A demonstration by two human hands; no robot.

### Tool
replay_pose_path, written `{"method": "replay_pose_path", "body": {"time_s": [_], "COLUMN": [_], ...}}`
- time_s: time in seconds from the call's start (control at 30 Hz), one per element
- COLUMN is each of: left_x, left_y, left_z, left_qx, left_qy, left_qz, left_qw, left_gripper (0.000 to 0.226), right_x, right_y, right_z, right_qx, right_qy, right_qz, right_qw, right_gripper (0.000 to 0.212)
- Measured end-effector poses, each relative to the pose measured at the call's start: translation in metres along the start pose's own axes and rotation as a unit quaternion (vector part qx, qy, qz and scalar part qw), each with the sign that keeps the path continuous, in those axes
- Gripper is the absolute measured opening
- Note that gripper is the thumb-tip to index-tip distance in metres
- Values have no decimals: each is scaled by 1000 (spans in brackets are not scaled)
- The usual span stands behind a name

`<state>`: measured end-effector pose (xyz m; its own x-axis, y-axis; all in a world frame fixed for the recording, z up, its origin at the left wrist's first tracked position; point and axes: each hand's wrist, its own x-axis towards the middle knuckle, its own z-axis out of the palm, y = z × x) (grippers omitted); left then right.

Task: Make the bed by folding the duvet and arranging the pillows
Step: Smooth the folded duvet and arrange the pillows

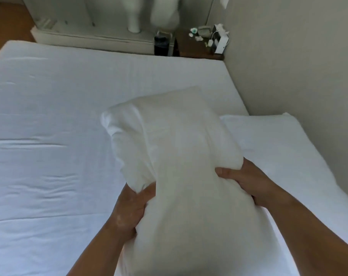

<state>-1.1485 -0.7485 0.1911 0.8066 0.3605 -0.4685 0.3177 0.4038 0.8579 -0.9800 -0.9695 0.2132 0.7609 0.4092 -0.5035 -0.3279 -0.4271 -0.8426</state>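
head view: pillow [181, 156] raised over the bed [49, 116], beside second pillow [278, 148] at the wall | left hand [133, 208] and right hand [247, 182] clench its sides, fingers sunk in | judged light, soft, floppy; best held mid-sides

Gripped between the left hand [133, 204] and the right hand [247, 182], a pillow [179, 146] is over the near right part of the bed [49, 116], partly covering a second pillow [278, 148] at the bed's right edge against the wall [288, 56], with a nightstand [195, 46] beyond the far right corner.
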Motion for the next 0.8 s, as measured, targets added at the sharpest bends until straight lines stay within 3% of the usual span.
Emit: {"method": "replay_pose_path", "body": {"time_s": [0.23,0.33,0.47,0.53,0.63,0.73,0.8], "left_x": [-16,-13,2,14,35,49,49], "left_y": [-7,-14,-26,-37,-67,-96,-106], "left_z": [205,296,385,416,437,425,413], "left_qx": [-6,-1,27,57,106,191,191], "left_qy": [-94,-147,-165,-155,-116,-59,-40], "left_qz": [52,69,83,82,29,-79,-130], "left_qw": [994,987,982,983,987,977,972], "left_gripper": [47,56,56,60,80,122,127], "right_x": [-65,-84,-86,-75,-50,-29,-24], "right_y": [-1,6,19,35,81,138,164], "right_z": [-223,-317,-416,-451,-476,-473,-472], "right_qx": [-1,-6,-6,-7,-18,-100,-131], "right_qy": [61,85,127,141,144,148,192], "right_qz": [-74,-90,-101,-93,-43,28,52], "right_qw": [995,992,987,986,988,984,971], "right_gripper": [51,65,103,101,79,66,67]}}
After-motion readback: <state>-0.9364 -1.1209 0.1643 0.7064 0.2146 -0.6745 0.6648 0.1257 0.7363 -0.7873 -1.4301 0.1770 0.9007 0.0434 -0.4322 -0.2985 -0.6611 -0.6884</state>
